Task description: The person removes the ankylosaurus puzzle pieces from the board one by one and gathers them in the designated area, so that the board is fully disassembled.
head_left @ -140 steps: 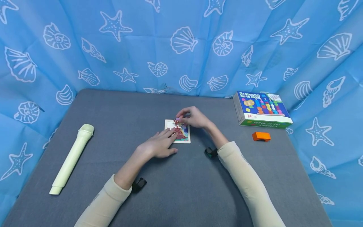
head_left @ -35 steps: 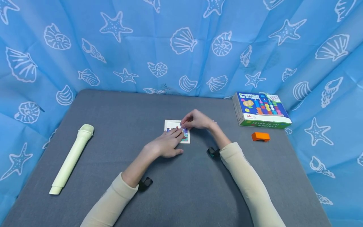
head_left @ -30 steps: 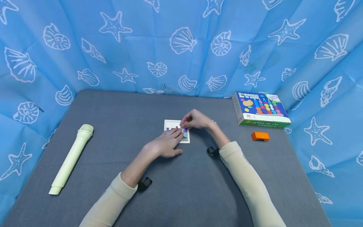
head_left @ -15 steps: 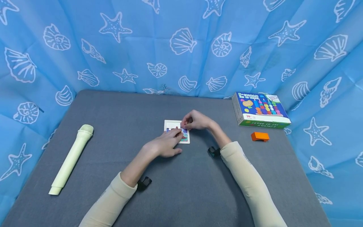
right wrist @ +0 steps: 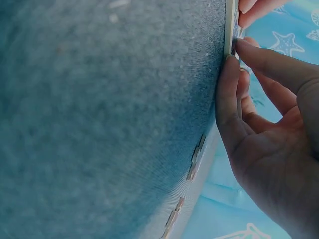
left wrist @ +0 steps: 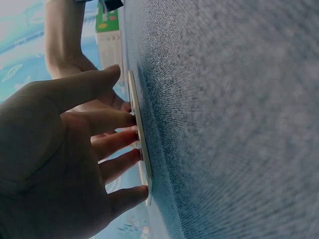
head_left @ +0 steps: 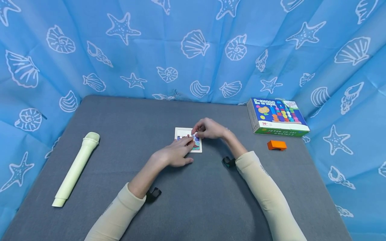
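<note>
Puzzle is lying flat on the tabletop, a person's left hand resting outstretched fingers on it, apparently for steadiness, while the right hand is pinching it near the far right corner.

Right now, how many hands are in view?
2: the left hand touches the white-framed jigsaw puzzle with its fingertips; the right hand is at the puzzle's far right corner.

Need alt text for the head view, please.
A person's left hand rests on a framed puzzle on a gray table; the right hand is curled at its far-right corner. Microphone left; toy box, orange block right.
</note>
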Demonstrator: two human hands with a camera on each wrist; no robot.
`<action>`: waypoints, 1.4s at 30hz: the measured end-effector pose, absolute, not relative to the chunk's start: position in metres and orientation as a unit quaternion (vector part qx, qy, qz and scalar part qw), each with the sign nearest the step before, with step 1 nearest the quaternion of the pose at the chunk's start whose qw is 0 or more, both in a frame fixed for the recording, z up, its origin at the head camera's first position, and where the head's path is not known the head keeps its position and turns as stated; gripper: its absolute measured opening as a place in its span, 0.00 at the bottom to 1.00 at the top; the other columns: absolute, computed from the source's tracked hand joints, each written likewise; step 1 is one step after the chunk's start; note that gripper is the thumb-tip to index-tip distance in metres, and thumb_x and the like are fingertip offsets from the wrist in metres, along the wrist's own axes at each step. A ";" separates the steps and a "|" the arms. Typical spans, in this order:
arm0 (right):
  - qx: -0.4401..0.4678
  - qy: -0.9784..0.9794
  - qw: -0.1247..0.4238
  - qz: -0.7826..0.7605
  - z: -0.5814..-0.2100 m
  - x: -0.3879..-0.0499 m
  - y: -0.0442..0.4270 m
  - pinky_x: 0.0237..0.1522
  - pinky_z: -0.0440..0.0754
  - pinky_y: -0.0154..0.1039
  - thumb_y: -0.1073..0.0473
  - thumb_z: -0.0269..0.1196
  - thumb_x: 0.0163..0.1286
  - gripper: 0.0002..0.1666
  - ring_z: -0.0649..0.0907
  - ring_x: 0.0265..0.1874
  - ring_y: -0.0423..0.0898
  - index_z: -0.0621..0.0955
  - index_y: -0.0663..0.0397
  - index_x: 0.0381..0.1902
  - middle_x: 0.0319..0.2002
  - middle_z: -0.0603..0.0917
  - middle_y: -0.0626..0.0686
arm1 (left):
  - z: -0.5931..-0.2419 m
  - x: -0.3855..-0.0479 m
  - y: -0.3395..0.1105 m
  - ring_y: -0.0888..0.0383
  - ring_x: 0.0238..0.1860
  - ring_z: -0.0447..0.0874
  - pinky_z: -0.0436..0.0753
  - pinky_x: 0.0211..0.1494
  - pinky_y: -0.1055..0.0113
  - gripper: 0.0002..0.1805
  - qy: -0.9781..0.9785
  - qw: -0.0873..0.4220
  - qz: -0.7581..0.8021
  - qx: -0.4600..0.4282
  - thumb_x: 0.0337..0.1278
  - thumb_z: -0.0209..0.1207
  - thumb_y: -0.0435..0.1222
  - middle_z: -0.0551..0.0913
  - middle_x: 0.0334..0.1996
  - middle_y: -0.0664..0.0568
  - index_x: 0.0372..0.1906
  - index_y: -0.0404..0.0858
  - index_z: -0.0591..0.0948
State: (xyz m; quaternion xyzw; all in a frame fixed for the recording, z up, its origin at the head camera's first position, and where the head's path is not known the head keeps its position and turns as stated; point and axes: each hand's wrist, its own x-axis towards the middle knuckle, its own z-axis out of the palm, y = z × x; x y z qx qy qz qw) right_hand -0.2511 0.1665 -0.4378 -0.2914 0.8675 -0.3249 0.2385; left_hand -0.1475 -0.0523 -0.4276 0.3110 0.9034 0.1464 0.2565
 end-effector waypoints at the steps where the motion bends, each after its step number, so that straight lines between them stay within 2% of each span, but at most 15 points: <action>1: -0.291 0.867 0.238 -0.327 -0.438 -0.251 0.167 0.36 0.81 0.33 0.66 0.67 0.76 0.09 0.84 0.36 0.43 0.91 0.57 0.50 0.49 0.87 0.59 | -0.427 -0.147 -0.052 0.47 0.92 0.39 0.49 0.91 0.37 0.42 0.903 0.257 0.148 0.311 0.85 0.54 0.50 0.43 0.91 0.46 0.89 0.40 0.51; 5: -0.287 0.868 0.235 -0.330 -0.436 -0.249 0.169 0.40 0.83 0.34 0.67 0.68 0.75 0.10 0.86 0.41 0.45 0.91 0.56 0.51 0.54 0.81 0.60 | -0.427 -0.147 -0.052 0.46 0.92 0.38 0.48 0.91 0.36 0.42 0.903 0.258 0.152 0.309 0.85 0.55 0.50 0.44 0.91 0.45 0.89 0.39 0.52; 8: -0.286 0.870 0.231 -0.328 -0.436 -0.248 0.169 0.41 0.83 0.36 0.67 0.68 0.75 0.10 0.86 0.43 0.47 0.91 0.54 0.51 0.54 0.82 0.59 | -0.434 -0.150 -0.052 0.45 0.92 0.39 0.48 0.91 0.34 0.42 0.901 0.259 0.160 0.309 0.84 0.55 0.51 0.44 0.91 0.45 0.89 0.39 0.53; 14: -0.284 0.873 0.194 -0.345 -0.440 -0.250 0.172 0.46 0.83 0.36 0.67 0.72 0.71 0.11 0.85 0.42 0.46 0.87 0.59 0.51 0.46 0.88 0.58 | -0.445 -0.154 -0.055 0.45 0.92 0.39 0.48 0.90 0.32 0.44 0.897 0.258 0.174 0.313 0.83 0.56 0.52 0.44 0.91 0.45 0.89 0.40 0.53; 17: -0.281 0.867 0.176 -0.371 -0.443 -0.251 0.177 0.44 0.84 0.34 0.68 0.74 0.70 0.11 0.85 0.41 0.45 0.88 0.60 0.50 0.42 0.89 0.57 | -0.435 -0.150 -0.055 0.46 0.92 0.38 0.47 0.91 0.34 0.44 0.896 0.265 0.179 0.308 0.83 0.57 0.51 0.42 0.91 0.45 0.89 0.39 0.52; 20: -0.280 0.853 0.177 -0.403 -0.444 -0.249 0.185 0.40 0.86 0.34 0.68 0.73 0.71 0.10 0.86 0.38 0.45 0.89 0.61 0.49 0.41 0.89 0.59 | -0.443 -0.152 -0.056 0.46 0.92 0.38 0.47 0.90 0.33 0.44 0.895 0.261 0.187 0.310 0.83 0.56 0.53 0.43 0.91 0.46 0.89 0.40 0.53; 28: -0.247 0.838 0.197 -0.445 -0.440 -0.243 0.216 0.39 0.89 0.37 0.69 0.69 0.74 0.14 0.90 0.39 0.45 0.89 0.63 0.55 0.48 0.91 0.63 | -0.431 -0.147 -0.054 0.47 0.92 0.37 0.46 0.92 0.39 0.42 0.902 0.261 0.168 0.300 0.85 0.53 0.52 0.44 0.91 0.45 0.89 0.39 0.52; 35: -0.218 0.833 0.214 -0.462 -0.434 -0.239 0.256 0.48 0.91 0.37 0.67 0.68 0.76 0.16 0.91 0.45 0.45 0.87 0.63 0.60 0.55 0.89 0.66 | -0.429 -0.146 -0.053 0.48 0.92 0.37 0.45 0.92 0.39 0.43 0.904 0.262 0.165 0.296 0.85 0.53 0.53 0.43 0.92 0.46 0.90 0.41 0.51; 42: -0.187 0.842 0.192 -0.469 -0.432 -0.237 0.295 0.49 0.91 0.36 0.65 0.67 0.78 0.17 0.90 0.41 0.44 0.86 0.63 0.61 0.52 0.88 0.67 | -0.430 -0.145 -0.054 0.47 0.92 0.38 0.46 0.92 0.39 0.42 0.903 0.254 0.170 0.300 0.85 0.53 0.52 0.44 0.92 0.46 0.89 0.40 0.52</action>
